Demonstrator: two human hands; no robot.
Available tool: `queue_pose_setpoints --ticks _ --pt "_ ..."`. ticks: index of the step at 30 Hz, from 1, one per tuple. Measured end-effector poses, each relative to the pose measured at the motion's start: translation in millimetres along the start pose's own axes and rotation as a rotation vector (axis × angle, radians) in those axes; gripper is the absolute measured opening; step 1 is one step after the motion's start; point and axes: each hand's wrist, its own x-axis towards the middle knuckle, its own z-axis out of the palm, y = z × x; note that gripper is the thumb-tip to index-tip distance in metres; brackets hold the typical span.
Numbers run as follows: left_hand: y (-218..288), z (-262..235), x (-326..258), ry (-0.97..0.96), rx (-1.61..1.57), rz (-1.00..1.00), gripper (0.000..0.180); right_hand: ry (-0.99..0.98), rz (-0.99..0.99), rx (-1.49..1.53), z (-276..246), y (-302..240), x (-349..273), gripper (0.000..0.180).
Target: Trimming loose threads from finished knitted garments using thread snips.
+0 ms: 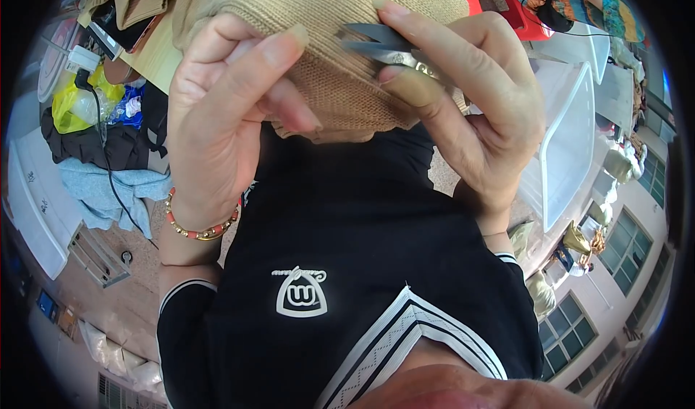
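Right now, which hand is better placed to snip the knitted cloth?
The right hand: it already pinches the small metal snips, blades resting against the tan knitted cloth. The left hand only grips the cloth and holds no tool.

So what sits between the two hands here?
In the head view, a fold of the beige knit garment lies between the left hand and the right hand, which holds small metal snips against it.

Beige knit fabric (340,61) seen upper centre; silver snips (387,45) upper right; black shirt (347,264), white-striped trim, lower centre; orange-gold bead bracelet (199,228) centre left.
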Motion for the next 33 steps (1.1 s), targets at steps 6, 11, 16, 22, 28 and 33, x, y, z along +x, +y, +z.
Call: queue_pose_setpoints --ticks 6,11,16,22,28,33 --pt "-2.2 -3.9 0.1 -0.007 0.01 0.017 0.014 0.011 -0.023 -0.024 3.0 -6.1 4.8 0.043" --pt "-3.6 -1.9 0.2 0.0 0.037 0.036 0.014 0.026 -0.056 -0.065 2.7 -9.1 6.0 0.044" --pt "-5.8 -0.1 -0.6 0.01 0.027 0.054 0.012 0.027 -0.035 -0.099 2.5 -13.8 4.6 0.047" --pt "-7.1 -0.1 -0.4 0.022 0.049 0.064 0.011 0.032 -0.036 -0.097 4.4 -14.0 2.8 0.043" --pt "-7.0 0.3 -1.3 0.024 0.041 0.072 0.009 0.015 -0.081 -0.07 2.4 -9.3 4.5 0.042" --pt "0.8 -6.1 8.2 0.023 -0.048 0.096 0.011 0.099 -0.075 -0.008 -2.0 2.2 1.3 0.039"
